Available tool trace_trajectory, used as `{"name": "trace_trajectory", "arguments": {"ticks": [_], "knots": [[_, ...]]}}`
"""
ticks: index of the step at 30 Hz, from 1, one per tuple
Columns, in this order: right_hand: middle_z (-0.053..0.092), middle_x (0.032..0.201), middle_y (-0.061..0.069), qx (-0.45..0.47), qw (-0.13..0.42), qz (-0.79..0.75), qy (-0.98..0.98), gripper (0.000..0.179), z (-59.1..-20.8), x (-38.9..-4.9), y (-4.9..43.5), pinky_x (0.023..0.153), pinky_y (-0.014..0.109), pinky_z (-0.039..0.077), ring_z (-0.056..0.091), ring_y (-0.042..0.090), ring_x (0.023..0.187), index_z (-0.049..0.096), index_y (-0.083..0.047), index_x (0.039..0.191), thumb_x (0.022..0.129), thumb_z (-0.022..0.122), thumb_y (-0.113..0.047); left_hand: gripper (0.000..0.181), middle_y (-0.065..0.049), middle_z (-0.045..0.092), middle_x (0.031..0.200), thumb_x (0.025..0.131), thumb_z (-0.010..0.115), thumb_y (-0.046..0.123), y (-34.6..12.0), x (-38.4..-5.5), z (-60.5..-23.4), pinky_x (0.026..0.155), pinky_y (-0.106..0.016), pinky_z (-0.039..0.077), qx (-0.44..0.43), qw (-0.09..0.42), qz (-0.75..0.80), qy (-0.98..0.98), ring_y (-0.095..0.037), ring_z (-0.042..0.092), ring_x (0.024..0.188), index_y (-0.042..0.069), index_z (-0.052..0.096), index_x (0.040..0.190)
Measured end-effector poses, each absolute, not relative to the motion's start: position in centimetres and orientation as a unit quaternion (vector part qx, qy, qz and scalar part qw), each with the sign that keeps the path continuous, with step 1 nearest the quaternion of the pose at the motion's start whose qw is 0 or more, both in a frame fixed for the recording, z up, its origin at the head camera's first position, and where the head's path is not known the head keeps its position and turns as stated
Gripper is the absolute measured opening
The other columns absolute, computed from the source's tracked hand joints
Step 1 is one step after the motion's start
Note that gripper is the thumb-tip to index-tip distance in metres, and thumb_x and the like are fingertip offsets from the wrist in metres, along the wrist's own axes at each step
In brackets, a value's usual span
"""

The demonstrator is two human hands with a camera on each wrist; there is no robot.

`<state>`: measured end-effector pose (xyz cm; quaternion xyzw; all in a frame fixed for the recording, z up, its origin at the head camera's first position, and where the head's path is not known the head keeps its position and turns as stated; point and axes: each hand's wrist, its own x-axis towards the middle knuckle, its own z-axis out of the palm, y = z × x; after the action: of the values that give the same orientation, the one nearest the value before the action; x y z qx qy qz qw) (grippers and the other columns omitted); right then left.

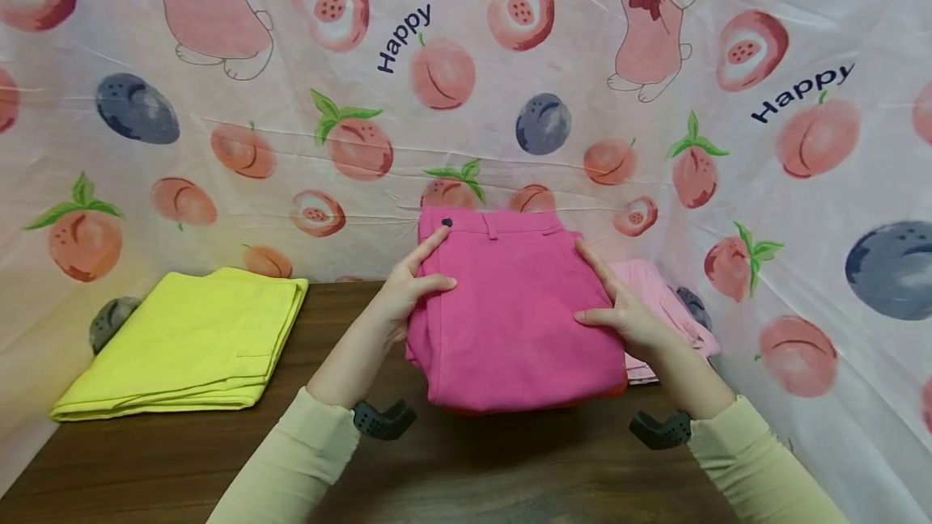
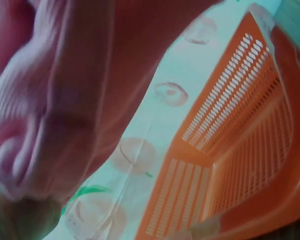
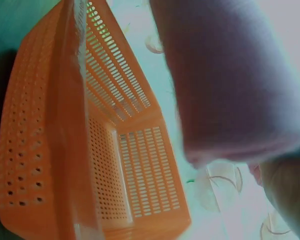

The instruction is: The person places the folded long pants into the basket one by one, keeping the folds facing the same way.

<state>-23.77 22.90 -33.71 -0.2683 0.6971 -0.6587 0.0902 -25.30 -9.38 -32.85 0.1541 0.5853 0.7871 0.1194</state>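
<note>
Folded bright pink trousers (image 1: 510, 314), with a belt loop and a dark button at the waistband, hang in the air between both hands. My left hand (image 1: 404, 293) grips their left side, its thumb on the front and index finger near the button. At the opposite side my right hand (image 1: 629, 318) holds them, thumb also on the front. Both wrist views show an orange perforated basket (image 2: 186, 156) below the trousers; in the right wrist view the basket (image 3: 67, 150) looks bare inside. From the head only a sliver of orange shows under the trousers.
Yellow folded trousers (image 1: 189, 338) lie on the left of the brown wooden table (image 1: 349, 475). Light pink folded clothing (image 1: 666, 306) sits at the right, partly behind the right hand. A fruit-printed cloth (image 1: 466, 136) encloses the back and sides.
</note>
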Motion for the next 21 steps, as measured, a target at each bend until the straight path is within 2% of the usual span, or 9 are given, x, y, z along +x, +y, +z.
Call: {"name": "trace_trajectory", "arguments": {"ticks": [4, 7, 10, 15, 18, 21], "knots": [[0.004, 0.159, -0.001, -0.241, 0.063, -0.625, 0.739, 0.089, -33.4, -24.0, 23.0, 0.098, 0.021, 0.031, 0.015, 0.023, 0.138, 0.017, -0.019, 0.155, 0.082, 0.06, 0.007, 0.095, -0.013, 0.023, 0.146, 0.081, 0.065, -0.005, -9.8, -25.9, -32.8, 0.087, -0.039, 0.048, 0.16, 0.188, 0.74, 0.626, -0.031, 0.039, 0.121, 0.041, 0.023, 0.151], [0.007, 0.158, 0.004, -0.219, 0.069, -0.621, 0.749, 0.086, -33.2, -24.0, 23.0, 0.095, 0.022, 0.035, 0.02, 0.029, 0.135, 0.019, -0.019, 0.154, 0.083, 0.06, 0.005, 0.101, -0.01, 0.017, 0.149, 0.079, 0.07, -0.004, -10.0, -26.4, -32.7, 0.087, -0.043, 0.047, 0.164, 0.198, 0.689, 0.677, -0.033, 0.038, 0.121, 0.046, 0.019, 0.15], [0.007, 0.158, 0.008, -0.213, 0.068, -0.613, 0.758, 0.085, -33.1, -24.2, 22.9, 0.094, 0.022, 0.036, 0.02, 0.031, 0.135, 0.018, -0.018, 0.154, 0.084, 0.061, 0.004, 0.104, -0.009, 0.011, 0.152, 0.077, 0.072, -0.003, -10.0, -26.9, -32.7, 0.092, -0.044, 0.042, 0.166, 0.179, 0.648, 0.721, -0.033, 0.033, 0.124, 0.046, 0.017, 0.151], [0.009, 0.158, 0.01, -0.223, 0.071, -0.594, 0.77, 0.085, -32.9, -24.9, 23.0, 0.092, 0.019, 0.038, 0.021, 0.032, 0.136, 0.017, -0.017, 0.154, 0.085, 0.06, 0.005, 0.107, -0.016, 0.007, 0.156, 0.074, 0.069, -0.007, -9.9, -27.8, -32.5, 0.103, -0.046, 0.029, 0.192, 0.122, 0.569, 0.79, -0.031, 0.023, 0.132, 0.033, 0.012, 0.155], [0.009, 0.158, 0.01, -0.229, 0.076, -0.577, 0.78, 0.086, -32.7, -25.4, 23.2, 0.092, 0.02, 0.037, 0.019, 0.032, 0.137, 0.016, -0.017, 0.155, 0.085, 0.061, 0.005, 0.107, -0.017, 0.009, 0.156, 0.072, 0.068, -0.008, -9.6, -28.1, -32.5, 0.105, -0.046, 0.027, 0.194, 0.105, 0.545, 0.809, -0.029, 0.021, 0.133, 0.029, 0.012, 0.155], [0.008, 0.159, 0.01, -0.227, 0.08, -0.562, 0.791, 0.086, -32.5, -25.8, 23.5, 0.095, 0.027, 0.037, 0.017, 0.033, 0.137, 0.015, -0.019, 0.155, 0.086, 0.061, 0.004, 0.107, -0.016, 0.01, 0.156, 0.072, 0.067, -0.01, -9.3, -28.4, -32.3, 0.103, -0.044, 0.029, 0.187, 0.101, 0.55, 0.807, -0.027, 0.022, 0.133, 0.03, 0.013, 0.155]]}}
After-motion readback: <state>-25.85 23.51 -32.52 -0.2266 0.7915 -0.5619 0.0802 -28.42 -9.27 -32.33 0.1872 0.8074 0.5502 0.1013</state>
